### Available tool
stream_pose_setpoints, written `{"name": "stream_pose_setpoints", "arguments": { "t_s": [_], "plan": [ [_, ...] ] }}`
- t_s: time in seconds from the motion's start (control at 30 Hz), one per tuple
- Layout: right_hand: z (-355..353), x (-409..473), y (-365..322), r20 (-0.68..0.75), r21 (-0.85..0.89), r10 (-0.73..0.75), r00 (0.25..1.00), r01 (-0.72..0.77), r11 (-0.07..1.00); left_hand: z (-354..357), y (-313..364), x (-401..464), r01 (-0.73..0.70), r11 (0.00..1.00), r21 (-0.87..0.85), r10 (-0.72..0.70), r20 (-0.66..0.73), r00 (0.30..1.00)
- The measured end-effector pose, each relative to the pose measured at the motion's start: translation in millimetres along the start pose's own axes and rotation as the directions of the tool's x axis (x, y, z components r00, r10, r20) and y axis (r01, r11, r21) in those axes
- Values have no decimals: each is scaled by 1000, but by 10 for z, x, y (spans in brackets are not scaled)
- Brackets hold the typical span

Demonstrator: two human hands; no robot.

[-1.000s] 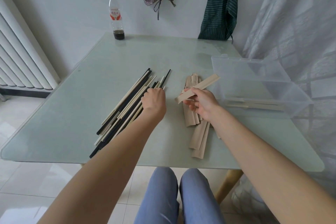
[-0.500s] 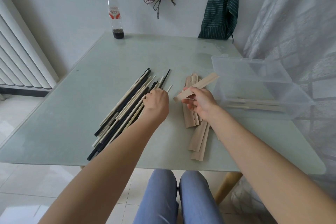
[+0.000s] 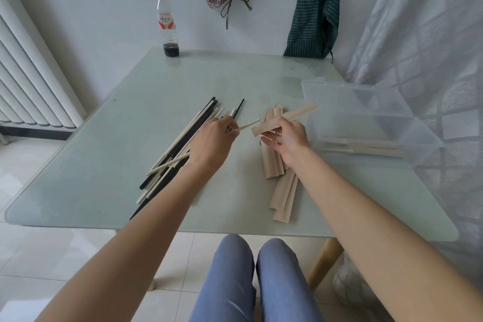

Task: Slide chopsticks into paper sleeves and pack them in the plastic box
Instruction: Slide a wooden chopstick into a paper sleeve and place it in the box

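Note:
My left hand (image 3: pixel 213 140) pinches light wooden chopsticks (image 3: pixel 249 124) lifted off the pile, their tips pointing right toward the sleeve's open end. A short gap separates tips and sleeve. My right hand (image 3: pixel 288 138) holds one tan paper sleeve (image 3: pixel 292 117) slanted above the table. Loose black and light chopsticks (image 3: pixel 177 154) lie in a heap left of centre. A stack of empty paper sleeves (image 3: pixel 281 178) lies under my right wrist. The clear plastic box (image 3: pixel 366 112) stands open at the right, with several sleeved chopsticks (image 3: pixel 366 148) inside.
A glass-topped table (image 3: pixel 104 178) carries everything. A plastic bottle (image 3: pixel 167 23) with dark liquid stands at the far edge. A radiator (image 3: pixel 31 81) is at the left, a curtain (image 3: pixel 431 34) at the right, aprons on the wall. My knees (image 3: pixel 253 277) sit under the near edge.
My left hand has picked light chopsticks out of the heap and swung their tips right toward the sleeve. My right hand has kept the sleeve raised, nearly in place.

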State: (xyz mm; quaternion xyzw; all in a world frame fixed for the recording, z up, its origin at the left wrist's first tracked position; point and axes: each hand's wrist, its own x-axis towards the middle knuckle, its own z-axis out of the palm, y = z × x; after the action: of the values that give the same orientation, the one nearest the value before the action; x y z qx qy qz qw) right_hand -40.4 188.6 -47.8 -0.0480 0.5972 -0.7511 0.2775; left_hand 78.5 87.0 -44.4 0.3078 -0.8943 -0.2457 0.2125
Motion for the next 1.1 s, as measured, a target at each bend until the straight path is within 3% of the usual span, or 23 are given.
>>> {"name": "stream_pose_setpoints", "arguments": {
  "t_s": [0.27,0.5,0.73,0.9,0.97,1.1],
  "plan": [
    [-16,-46,0,33,64,-33,999,30,998,7,64,-69,4,1000,20,-3,-26,1000],
    [3,-167,30,165,7,-53,985,53,999,73,84,-24,44,980,-194,-38,33,999],
    [-50,-158,-91,26,118,-116,993,112,987,26,-99,-25,79,941,-328,-50,98,994],
    [55,-219,7,107,79,-88,990,80,994,43,-24,-42,58,901,-431,-45,40,998],
    [102,-240,48,132,46,-82,988,76,996,50,29,-20,56,900,-432,-43,40,998],
    [61,-205,-38,39,96,-94,995,90,991,17,-81,-8,110,936,-336,-91,70,993]
  ]
}}
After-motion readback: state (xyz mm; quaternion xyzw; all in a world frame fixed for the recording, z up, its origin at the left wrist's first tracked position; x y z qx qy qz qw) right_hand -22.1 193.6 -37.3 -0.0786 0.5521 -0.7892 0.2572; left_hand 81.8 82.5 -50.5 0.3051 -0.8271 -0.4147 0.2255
